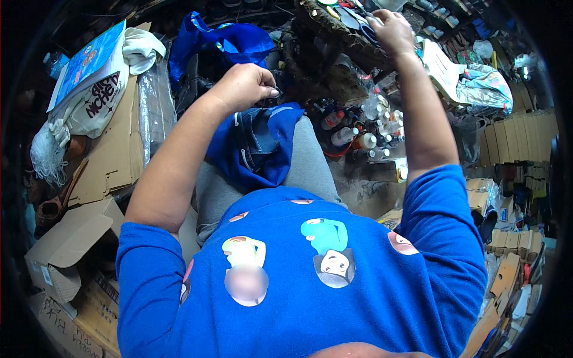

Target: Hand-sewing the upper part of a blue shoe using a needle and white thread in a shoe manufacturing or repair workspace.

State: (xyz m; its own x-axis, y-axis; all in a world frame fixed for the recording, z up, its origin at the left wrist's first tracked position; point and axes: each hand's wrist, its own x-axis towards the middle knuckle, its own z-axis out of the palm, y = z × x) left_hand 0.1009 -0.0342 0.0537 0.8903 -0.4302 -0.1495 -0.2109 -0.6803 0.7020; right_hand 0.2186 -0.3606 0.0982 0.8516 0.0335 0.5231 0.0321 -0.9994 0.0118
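Observation:
On my lap lies a blue cloth (280, 128), and on it a dark navy shoe (256, 140) with pale lace-like strips. Just above the shoe's far end, my left hand (248, 86) is closed in a pinch; a small dark thing shows at its fingertips, too small to name. My right hand (395, 33) reaches far forward to the right, over a rough-edged round stand (325, 24) holding several small tools. Its fingers are bent together beside scissors-like tools (352, 19); what they grip, if anything, I cannot make out.
Several bottles (365, 141) stand on the floor right of my knees. A blue bag (239, 42) sits ahead. Cardboard (113, 155), with a blue-covered book (89, 56) and white cloth bag, lies left. A white chair (441, 68) carries patterned cloth at right.

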